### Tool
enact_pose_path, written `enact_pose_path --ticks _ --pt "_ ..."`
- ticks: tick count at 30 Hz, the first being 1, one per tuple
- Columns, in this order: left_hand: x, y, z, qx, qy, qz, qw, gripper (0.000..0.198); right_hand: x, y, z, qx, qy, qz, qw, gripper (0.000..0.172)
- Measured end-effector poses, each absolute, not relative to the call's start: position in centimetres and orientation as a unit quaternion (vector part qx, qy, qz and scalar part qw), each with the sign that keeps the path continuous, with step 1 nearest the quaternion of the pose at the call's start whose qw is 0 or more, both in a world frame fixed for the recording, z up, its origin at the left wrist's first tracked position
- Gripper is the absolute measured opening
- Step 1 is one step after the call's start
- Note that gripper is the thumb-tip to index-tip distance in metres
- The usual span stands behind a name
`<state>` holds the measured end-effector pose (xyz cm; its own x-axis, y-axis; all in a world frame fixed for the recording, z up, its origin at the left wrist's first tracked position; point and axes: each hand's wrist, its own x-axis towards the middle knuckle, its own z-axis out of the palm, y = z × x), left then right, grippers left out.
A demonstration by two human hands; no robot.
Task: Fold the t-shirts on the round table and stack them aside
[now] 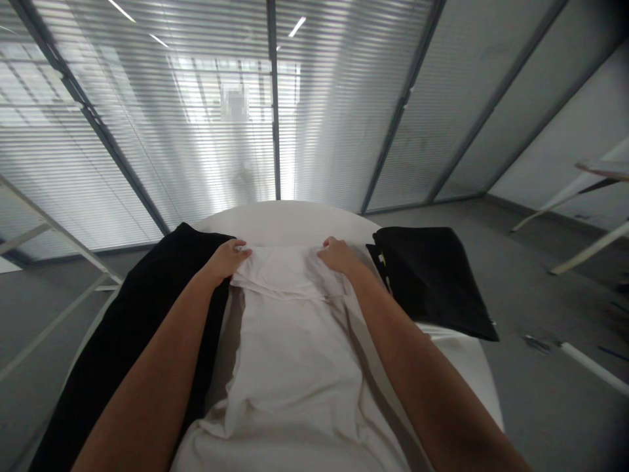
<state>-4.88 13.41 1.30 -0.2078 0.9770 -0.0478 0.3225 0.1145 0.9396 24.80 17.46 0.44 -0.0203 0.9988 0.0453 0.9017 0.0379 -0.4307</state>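
A white garment [299, 354] lies lengthwise down the middle of the table, its near part rumpled and its far end turned over in a flat fold. At the fold's far left corner, my left hand [227, 258] pinches the cloth between thumb and fingers. The far right corner is gripped the same way by my right hand [339, 254]. Which kind of garment it is I cannot tell. Black cloth [147, 295] is spread along the left, partly behind my left forearm. To the right of my right hand lies a folded stack of black cloth [432, 275].
The round white table [280, 219] has its far edge near a glass partition with blinds [324, 131]. White metal legs [54, 223] stand at the left. On the right are a pale-legged chair [590, 190] and a white pole [594, 368] near the floor.
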Motion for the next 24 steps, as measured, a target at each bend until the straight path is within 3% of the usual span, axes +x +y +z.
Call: enact_pose_path --ticks 4,7,14,18,24 --pt "-5.3 14.1 -0.4 0.519 0.615 0.48 0.349 0.045 24.8 17.6 -0.7 -0.663 -0.712 0.127 0.195 0.035" --pt "-5.7 14.6 -1.6 0.562 0.612 0.486 0.271 0.039 24.7 17.4 -1.1 -0.676 -0.694 0.126 0.211 0.03" --pt "-5.2 13.9 -0.1 0.651 0.693 0.296 0.089 0.04 23.6 16.2 0.5 -0.669 -0.708 0.024 0.226 0.031" --pt "-2.3 12.8 1.4 0.716 0.639 0.28 -0.005 0.041 21.6 15.2 1.6 -0.619 -0.749 0.012 0.235 0.038" --pt "1.8 11.3 -0.5 0.807 0.567 0.162 -0.002 0.052 19.3 13.6 -0.8 -0.536 -0.834 0.038 0.127 0.053"
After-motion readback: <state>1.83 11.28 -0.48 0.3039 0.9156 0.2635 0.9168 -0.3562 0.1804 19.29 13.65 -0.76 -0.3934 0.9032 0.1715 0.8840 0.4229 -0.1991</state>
